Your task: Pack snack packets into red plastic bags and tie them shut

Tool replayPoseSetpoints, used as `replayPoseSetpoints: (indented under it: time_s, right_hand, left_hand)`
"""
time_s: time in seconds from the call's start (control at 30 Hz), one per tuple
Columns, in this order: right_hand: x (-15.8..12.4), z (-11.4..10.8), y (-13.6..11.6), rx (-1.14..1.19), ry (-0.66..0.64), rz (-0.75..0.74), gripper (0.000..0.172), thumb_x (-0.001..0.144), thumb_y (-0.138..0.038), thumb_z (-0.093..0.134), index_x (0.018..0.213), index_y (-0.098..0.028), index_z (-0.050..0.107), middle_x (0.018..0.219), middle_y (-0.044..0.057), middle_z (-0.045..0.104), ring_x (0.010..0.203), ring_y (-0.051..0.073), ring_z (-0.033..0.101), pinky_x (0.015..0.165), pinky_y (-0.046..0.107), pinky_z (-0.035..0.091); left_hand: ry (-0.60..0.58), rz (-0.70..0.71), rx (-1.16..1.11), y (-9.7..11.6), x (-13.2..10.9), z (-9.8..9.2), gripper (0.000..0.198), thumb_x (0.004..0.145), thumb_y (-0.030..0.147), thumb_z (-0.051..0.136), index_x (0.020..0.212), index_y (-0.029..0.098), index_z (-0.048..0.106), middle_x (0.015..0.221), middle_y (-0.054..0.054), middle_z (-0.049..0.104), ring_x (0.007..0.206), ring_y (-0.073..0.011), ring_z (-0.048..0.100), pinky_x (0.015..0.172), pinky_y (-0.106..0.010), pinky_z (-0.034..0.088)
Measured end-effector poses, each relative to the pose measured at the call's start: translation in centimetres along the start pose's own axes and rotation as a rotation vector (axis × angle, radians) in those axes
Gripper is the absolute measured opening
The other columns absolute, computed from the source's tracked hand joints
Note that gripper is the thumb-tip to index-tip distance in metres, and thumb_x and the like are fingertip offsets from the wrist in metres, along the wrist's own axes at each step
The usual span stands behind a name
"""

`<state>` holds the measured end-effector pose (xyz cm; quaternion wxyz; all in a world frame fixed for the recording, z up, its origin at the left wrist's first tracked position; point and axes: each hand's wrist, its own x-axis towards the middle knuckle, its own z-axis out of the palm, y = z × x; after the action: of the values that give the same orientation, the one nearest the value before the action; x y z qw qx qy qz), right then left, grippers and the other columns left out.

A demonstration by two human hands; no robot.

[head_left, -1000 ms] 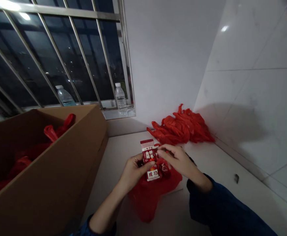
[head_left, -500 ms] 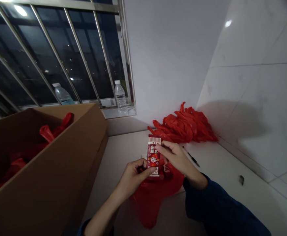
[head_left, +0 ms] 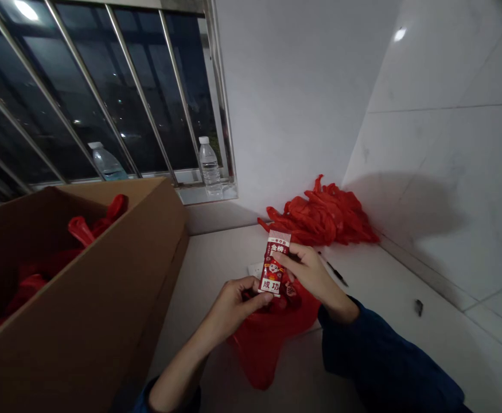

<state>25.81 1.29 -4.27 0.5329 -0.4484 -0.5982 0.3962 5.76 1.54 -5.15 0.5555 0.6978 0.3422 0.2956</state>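
A red-and-white printed snack packet [head_left: 273,265] stands tilted between my hands, its face showing a cartoon figure and Chinese characters. My right hand [head_left: 306,274] pinches its upper right side between thumb and fingers. My left hand [head_left: 233,304] is curled at the mouth of a red plastic bag [head_left: 263,350], gathering its edge, with the thumb at the packet's lower edge. A second small printed red item [head_left: 291,291] sits in the bag's mouth, partly hidden. The bag lies on a white counter [head_left: 216,287].
A cardboard box [head_left: 125,246] holding red bags stands to the left. A pile of red plastic bags [head_left: 322,218] lies against the wall. A black pen [head_left: 334,273] lies nearby. Two water bottles [head_left: 209,163] stand on the barred window's sill.
The packet has risen out of my left hand, moved right and tilted, and is now pinched higher up by my right hand. My left hand has dropped lower toward the bag.
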Motion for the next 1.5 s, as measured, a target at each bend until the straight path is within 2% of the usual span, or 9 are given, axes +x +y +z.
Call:
replayPoseSetpoints:
  time_s: [0.13,0.33,0.53,0.7,0.83,0.97,1.13,1.33,1.5]
  right_hand:
    - [0.0,-0.1,0.2,0.032,0.011,0.011,0.027,0.089,-0.043,0.062,0.075,-0.019,0.058,0.051,-0.006,0.048,0.042,0.008,0.04,0.039,0.02,0.031]
    - [0.1,0.0,0.5,0.088,-0.012,0.03,0.027,0.089,-0.043,0.062,0.076,-0.02,0.058,0.054,-0.005,0.05,0.043,0.008,0.041,0.037,0.019,0.032]
    - [-0.1,0.0,0.3,0.048,-0.092,0.054,0.032,0.089,-0.05,0.06,0.079,-0.02,0.059,0.054,-0.005,0.051,0.041,0.008,0.043,0.036,0.02,0.033]
    - [-0.2,0.2,0.4,0.029,-0.045,0.031,0.031,0.088,-0.048,0.062,0.08,-0.019,0.059,0.055,-0.006,0.052,0.039,0.007,0.043,0.035,0.02,0.033]
    - [-0.3,0.2,0.3,0.033,-0.024,0.001,0.03,0.087,-0.045,0.064,0.077,-0.018,0.058,0.055,-0.006,0.051,0.041,0.007,0.044,0.037,0.02,0.033]
    - [-0.4,0.2,-0.1,0.052,-0.069,0.016,0.031,0.088,-0.048,0.063,0.079,-0.018,0.057,0.053,-0.007,0.05,0.04,0.008,0.043,0.037,0.02,0.032]
    - [-0.6,0.3,-0.5,0.097,-0.17,0.034,0.031,0.09,-0.05,0.059,0.084,-0.019,0.057,0.053,-0.007,0.05,0.041,0.008,0.045,0.039,0.02,0.035]
    - [-0.7,0.6,-0.7,0.036,-0.243,0.022,0.026,0.084,-0.041,0.069,0.084,-0.017,0.06,0.07,-0.002,0.059,0.048,0.006,0.045,0.04,0.019,0.035]
    - [-0.7,0.5,-0.8,0.04,-0.239,0.008,0.025,0.089,-0.042,0.062,0.084,-0.017,0.062,0.062,-0.004,0.055,0.047,0.007,0.043,0.041,0.02,0.035]
  left_hand:
    - [0.003,0.024,-0.045,0.1,0.0,0.1,0.025,0.082,0.034,0.072,0.073,0.013,0.06,0.069,0.001,0.061,0.064,-0.0096,0.049,0.062,-0.02,0.037]
    - [0.02,0.031,-0.055,0.1,-0.1,0.3,0.022,0.082,0.033,0.071,0.078,0.012,0.064,0.075,-0.002,0.065,0.069,-0.0114,0.054,0.066,-0.022,0.041]
    - [-0.013,0.022,-0.067,0.2,-0.2,0.5,0.024,0.086,0.036,0.067,0.091,0.012,0.068,0.089,-0.008,0.072,0.079,-0.0159,0.061,0.075,-0.027,0.046]
    - [-0.022,0.061,-0.004,0.3,-0.3,0.7,0.026,0.088,0.035,0.066,0.103,0.014,0.068,0.101,-0.009,0.072,0.089,-0.018,0.062,0.08,-0.028,0.047]
    - [-0.011,0.028,-0.104,0.2,-0.2,1.0,0.023,0.087,0.035,0.067,0.095,0.014,0.07,0.087,-0.006,0.072,0.078,-0.0148,0.062,0.072,-0.024,0.047]
    - [0.024,0.006,-0.138,0.6,-0.1,1.1,0.023,0.084,0.035,0.071,0.082,0.013,0.07,0.075,-0.003,0.069,0.068,-0.012,0.058,0.067,-0.022,0.046]
    - [0.013,0.033,-0.156,0.9,-0.1,0.9,0.023,0.083,0.036,0.071,0.086,0.013,0.072,0.077,-0.003,0.07,0.069,-0.0121,0.057,0.068,-0.022,0.045]
    - [-0.007,0.05,-0.217,1.0,-0.1,1.0,0.023,0.083,0.033,0.071,0.096,0.015,0.072,0.088,-0.005,0.071,0.079,-0.0149,0.059,0.076,-0.026,0.046]
    - [-0.002,0.029,-0.226,0.8,0.0,0.9,0.022,0.082,0.033,0.071,0.095,0.015,0.072,0.082,-0.003,0.067,0.075,-0.0144,0.056,0.074,-0.026,0.042]
